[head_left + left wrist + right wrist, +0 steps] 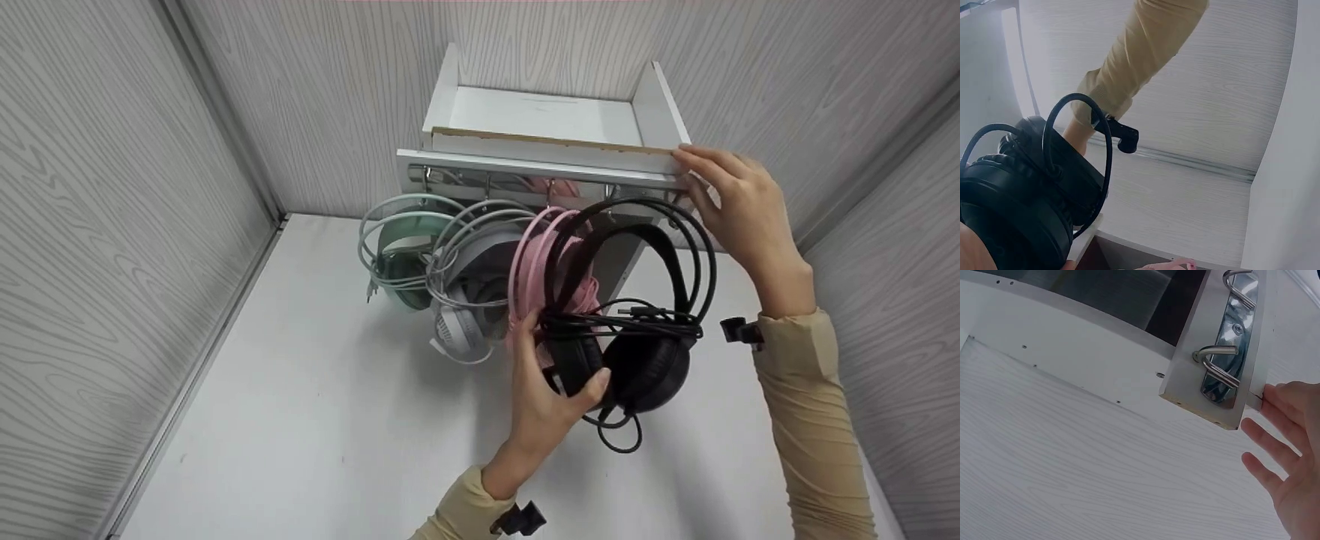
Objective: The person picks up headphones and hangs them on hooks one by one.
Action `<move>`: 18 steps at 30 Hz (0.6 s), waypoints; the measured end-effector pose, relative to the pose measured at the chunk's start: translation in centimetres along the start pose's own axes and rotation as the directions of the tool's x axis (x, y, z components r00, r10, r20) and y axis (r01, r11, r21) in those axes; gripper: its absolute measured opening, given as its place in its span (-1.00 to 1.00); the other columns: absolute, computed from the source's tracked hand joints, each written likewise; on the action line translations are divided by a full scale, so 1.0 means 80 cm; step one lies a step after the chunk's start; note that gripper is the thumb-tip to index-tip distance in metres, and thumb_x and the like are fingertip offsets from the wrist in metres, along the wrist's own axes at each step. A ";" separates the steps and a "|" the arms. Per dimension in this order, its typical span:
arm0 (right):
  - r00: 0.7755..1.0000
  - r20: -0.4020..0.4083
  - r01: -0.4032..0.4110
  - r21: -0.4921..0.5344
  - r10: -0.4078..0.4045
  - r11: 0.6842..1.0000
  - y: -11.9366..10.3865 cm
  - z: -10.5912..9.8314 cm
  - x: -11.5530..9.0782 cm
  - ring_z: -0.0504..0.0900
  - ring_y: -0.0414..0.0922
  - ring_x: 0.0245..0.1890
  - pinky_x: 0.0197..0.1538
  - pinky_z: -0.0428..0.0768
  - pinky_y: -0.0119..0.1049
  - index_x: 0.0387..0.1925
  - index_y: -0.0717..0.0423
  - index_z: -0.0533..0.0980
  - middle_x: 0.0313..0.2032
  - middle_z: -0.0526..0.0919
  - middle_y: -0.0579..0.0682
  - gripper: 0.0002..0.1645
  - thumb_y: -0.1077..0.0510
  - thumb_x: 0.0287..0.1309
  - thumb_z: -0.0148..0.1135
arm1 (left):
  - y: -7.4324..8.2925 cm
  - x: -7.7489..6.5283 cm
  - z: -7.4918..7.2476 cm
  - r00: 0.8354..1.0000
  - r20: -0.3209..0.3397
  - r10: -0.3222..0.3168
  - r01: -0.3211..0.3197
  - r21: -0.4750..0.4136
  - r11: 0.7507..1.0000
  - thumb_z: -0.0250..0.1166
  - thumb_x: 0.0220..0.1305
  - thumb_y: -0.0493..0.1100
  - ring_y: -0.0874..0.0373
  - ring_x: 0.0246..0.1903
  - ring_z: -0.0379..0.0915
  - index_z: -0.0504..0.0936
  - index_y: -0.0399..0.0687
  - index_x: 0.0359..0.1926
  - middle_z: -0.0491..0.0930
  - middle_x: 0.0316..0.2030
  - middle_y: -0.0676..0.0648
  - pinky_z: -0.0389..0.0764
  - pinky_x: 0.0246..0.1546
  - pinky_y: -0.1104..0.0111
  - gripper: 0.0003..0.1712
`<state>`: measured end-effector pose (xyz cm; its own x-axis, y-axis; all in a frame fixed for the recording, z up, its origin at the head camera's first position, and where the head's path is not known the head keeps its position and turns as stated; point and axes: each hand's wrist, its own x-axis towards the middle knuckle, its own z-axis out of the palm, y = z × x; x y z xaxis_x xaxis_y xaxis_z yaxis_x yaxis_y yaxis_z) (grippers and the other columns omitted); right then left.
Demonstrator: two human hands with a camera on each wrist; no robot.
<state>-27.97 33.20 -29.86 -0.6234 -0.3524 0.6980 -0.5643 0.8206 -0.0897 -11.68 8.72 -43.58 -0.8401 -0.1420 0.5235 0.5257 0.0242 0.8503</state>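
Black headphones (645,367), their cord wound around the band, are in my left hand (544,405), which grips one ear cup between thumb and fingers. In the left wrist view the black ear cups (1016,208) fill the lower left and hide most of that hand. Their headband overlaps the right end of a white hook rack (525,165) in the head view. My right hand (742,202) touches the rack's right corner with extended fingertips. Beside that hand, two metal hooks (1221,371) stand bare in the right wrist view.
Pink headphones (536,262), white headphones (461,330) and green headphones (409,225) hang from the rack, left of the black pair. A white shelf tray (540,116) tops the rack. Wood-grain panels (97,187) enclose the white table surface (300,375).
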 end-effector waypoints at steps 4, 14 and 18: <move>0.999 0.046 0.016 -0.008 -0.015 1.000 0.001 -0.007 0.002 0.64 0.21 0.06 0.08 0.55 0.15 0.26 0.09 0.57 0.18 0.65 0.08 -0.57 0.26 0.40 0.21 | 0.000 -0.002 0.011 1.000 0.002 0.025 -0.025 0.106 0.994 0.53 -0.04 0.06 0.11 0.21 0.38 0.22 -0.08 0.45 0.37 0.30 -0.05 0.49 0.19 0.19 0.07; 0.998 0.051 0.020 0.031 -0.021 0.999 0.003 -0.010 0.006 0.70 0.14 -0.09 -0.06 0.59 0.09 0.20 0.09 0.62 0.15 0.68 0.04 -0.62 0.26 0.41 0.19 | -0.006 -0.008 0.052 1.000 -0.017 -0.010 0.014 0.259 0.966 0.52 -0.01 0.19 0.03 0.31 0.30 0.20 -0.13 0.45 0.32 0.34 -0.08 0.52 0.18 0.09 0.11; 0.998 0.057 0.002 0.039 -0.004 0.999 0.003 -0.009 0.007 0.62 0.07 -0.33 -0.18 0.53 0.00 0.20 0.07 0.62 0.16 0.67 0.02 -0.63 0.23 0.43 0.18 | -0.016 -0.013 0.070 0.999 -0.041 -0.009 0.021 0.299 0.954 0.53 -0.01 0.23 0.03 0.32 0.25 0.20 -0.15 0.46 0.31 0.35 -0.08 0.47 0.22 0.12 0.14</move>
<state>-28.07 33.56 -28.95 -0.6510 -0.3806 0.6568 -0.5858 0.8021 -0.1158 -12.20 14.36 -44.91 -0.8389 -0.1823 0.5129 0.4439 0.3163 0.8384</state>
